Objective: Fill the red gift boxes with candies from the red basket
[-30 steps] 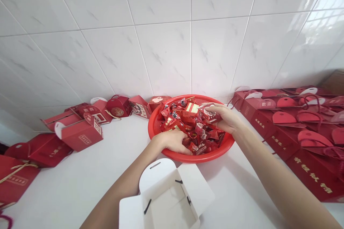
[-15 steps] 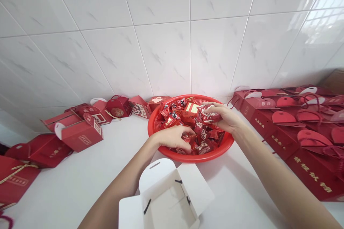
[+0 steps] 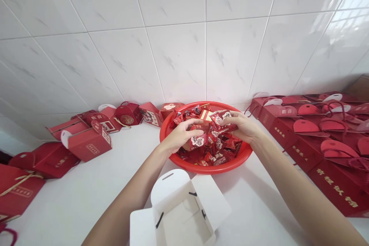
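Note:
A red plastic basket [image 3: 210,169] stands by the wall, heaped with red-wrapped candies [image 3: 219,158]. Over its left side, my left hand [image 3: 176,137] is closed with thumb and fingers round a red candy packet [image 3: 197,141] with white lettering. My right hand [image 3: 243,127], above the right side, grips red candy packets [image 3: 219,117]; their exact number is hidden by the fingers. In front of the basket an open carton [image 3: 184,219], white inside, lies with its flaps spread and nothing visible inside.
Several red gift boxes [image 3: 90,145] line the left side and the wall. Rows of red gift boxes [image 3: 331,184] with cord handles fill the right. A white tiled wall [image 3: 178,61] rises behind the white tabletop [image 3: 115,178].
My left hand has lifted from among the candies with a packet in its grasp. The right hand stays over the basket, its packets turned slightly and moved nearer the left hand.

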